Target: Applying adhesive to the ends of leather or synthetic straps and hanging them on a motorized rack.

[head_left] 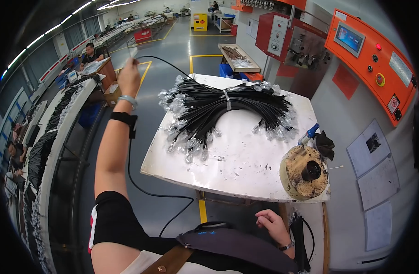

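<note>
A neat bundle of black cables, bent in an arc and tied with a clear band, lies on the white table. Clear plastic caps cover the cable ends. My left hand is raised beyond the table's left side, its fingers closed on one black cable. From there that cable curves back to the bundle; its tip by the fingers looks clear and blurred. Low in front of the table, my right hand has loosely curled fingers with nothing visible in them.
A stained round block with a black cup stands at the table's right corner, beside a blue-capped tube. An orange control panel hangs right. More cables lie below my right hand. People sit at benches on the left.
</note>
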Demonstrator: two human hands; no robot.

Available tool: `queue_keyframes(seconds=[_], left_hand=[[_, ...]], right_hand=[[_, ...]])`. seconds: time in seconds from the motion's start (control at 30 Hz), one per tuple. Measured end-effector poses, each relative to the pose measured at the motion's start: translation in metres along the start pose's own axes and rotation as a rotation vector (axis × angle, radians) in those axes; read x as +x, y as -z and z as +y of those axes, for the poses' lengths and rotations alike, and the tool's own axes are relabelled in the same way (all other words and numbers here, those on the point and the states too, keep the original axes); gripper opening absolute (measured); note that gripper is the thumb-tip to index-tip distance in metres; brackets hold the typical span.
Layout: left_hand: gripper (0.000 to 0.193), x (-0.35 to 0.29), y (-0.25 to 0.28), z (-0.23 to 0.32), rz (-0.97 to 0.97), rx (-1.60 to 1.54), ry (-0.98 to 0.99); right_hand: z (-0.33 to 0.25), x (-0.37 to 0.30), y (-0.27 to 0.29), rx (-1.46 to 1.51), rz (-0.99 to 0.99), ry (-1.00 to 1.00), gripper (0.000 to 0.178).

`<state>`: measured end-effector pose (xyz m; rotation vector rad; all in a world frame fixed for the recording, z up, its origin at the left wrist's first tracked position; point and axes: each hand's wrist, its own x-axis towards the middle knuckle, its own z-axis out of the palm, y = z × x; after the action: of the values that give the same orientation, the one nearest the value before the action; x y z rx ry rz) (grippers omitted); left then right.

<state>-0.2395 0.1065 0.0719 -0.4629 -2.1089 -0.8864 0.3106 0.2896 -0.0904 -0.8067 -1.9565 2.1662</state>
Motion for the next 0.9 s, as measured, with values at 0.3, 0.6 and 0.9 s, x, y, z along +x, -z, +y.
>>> queue_keyframes(seconds=[0.3,0.6,0.9], left_hand=[[0.022,0.032,0.137,0.019,0.248,-0.516,-0.101],[0.024,-0.100,0.179,0.157,-0.408,-0.353,-0.704],[0.017,-0.188,0.147,0.162,-1.122,-0.558,-0.565]], right_hand=[[-0.012,0.028,-0.022,-0.078,-0.267,0.030,0.018],[-0.120,0.052,-0.084,-0.037,-0.138,0.889,0.051],[-0.098,0.026,-0.051,0.758,-0.551,0.312,0.025]])
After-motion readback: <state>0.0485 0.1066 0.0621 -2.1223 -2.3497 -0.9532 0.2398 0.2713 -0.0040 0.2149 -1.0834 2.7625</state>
